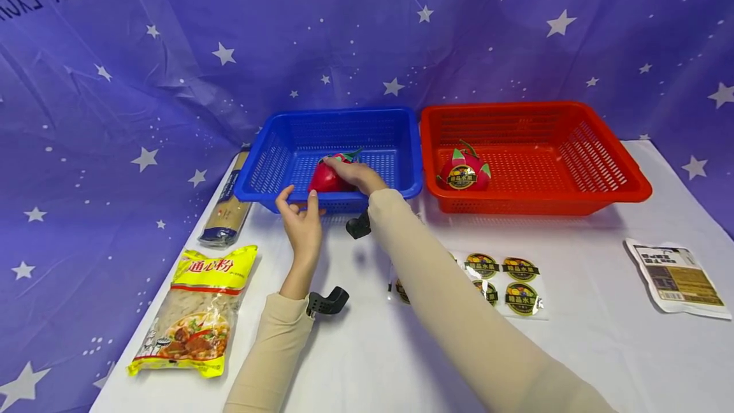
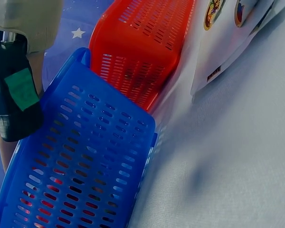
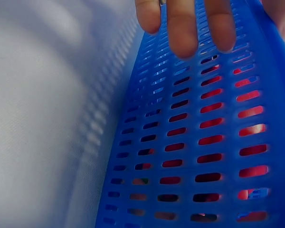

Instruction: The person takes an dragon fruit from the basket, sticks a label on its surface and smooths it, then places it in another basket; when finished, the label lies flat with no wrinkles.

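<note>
In the head view, my right hand [image 1: 360, 175] reaches over the front rim of the blue basket [image 1: 269, 197] and grips a red dragon fruit [image 1: 325, 180] inside it. Part of the fruit is hidden by the hand and rim. My left hand [image 1: 302, 225] is at the basket's front, fingers spread and apart, thumb near the rim, holding nothing. Its fingers [image 3: 181, 33] show outside the slotted wall in the right wrist view. Another dragon fruit [image 1: 469, 167], with a black-and-gold sticker [image 1: 461, 177], lies at the left of the red basket [image 1: 527, 199].
A sheet of round stickers [image 1: 522, 298] lies under my right forearm. On the left are a yellow-topped pasta bag [image 1: 197, 311] and a long brown packet [image 1: 226, 215]. A white-and-brown pouch [image 1: 679, 279] lies far right. A starry purple cloth [image 1: 344, 37] hangs behind the baskets.
</note>
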The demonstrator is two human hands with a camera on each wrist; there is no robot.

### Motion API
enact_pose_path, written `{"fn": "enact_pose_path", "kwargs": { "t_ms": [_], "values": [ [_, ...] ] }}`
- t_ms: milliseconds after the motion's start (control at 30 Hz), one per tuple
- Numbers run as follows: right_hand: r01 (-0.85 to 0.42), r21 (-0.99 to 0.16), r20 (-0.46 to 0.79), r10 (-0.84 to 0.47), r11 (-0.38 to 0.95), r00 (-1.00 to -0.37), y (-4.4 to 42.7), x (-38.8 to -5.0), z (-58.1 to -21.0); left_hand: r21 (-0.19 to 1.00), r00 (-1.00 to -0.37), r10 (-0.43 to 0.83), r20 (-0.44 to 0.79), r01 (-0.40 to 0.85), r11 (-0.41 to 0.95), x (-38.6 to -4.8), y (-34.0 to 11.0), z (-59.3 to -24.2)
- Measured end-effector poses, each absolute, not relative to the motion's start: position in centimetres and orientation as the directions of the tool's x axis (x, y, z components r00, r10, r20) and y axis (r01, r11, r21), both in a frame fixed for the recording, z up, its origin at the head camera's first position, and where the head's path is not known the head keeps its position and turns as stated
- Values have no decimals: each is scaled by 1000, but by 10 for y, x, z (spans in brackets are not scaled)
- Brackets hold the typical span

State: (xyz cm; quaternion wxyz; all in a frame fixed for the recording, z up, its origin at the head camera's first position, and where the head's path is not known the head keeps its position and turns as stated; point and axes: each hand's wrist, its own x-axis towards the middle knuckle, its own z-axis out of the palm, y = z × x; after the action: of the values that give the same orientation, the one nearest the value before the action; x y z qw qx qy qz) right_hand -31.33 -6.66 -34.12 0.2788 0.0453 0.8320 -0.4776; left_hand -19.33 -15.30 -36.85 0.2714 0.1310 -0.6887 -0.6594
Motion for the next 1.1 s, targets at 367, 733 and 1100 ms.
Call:
{"fn": "enact_pose_path", "kwargs": {
  "t_ms": [367,733,1100],
  "values": [
    [378,-830,-492,-220,411,-842,-60,-313,-341,975,-816,-534,220,206,87,-194,-152,-369],
    [423,-828,-500,-143,368,-854,-58,-315,-340,973,-818,-528,228,212,92,-194,-154,-370],
    [432,-900,-426,-335,61,-841,-39,-316,-335,974,-823,-523,223,213,81,-196,-155,-373]
  ]
}}
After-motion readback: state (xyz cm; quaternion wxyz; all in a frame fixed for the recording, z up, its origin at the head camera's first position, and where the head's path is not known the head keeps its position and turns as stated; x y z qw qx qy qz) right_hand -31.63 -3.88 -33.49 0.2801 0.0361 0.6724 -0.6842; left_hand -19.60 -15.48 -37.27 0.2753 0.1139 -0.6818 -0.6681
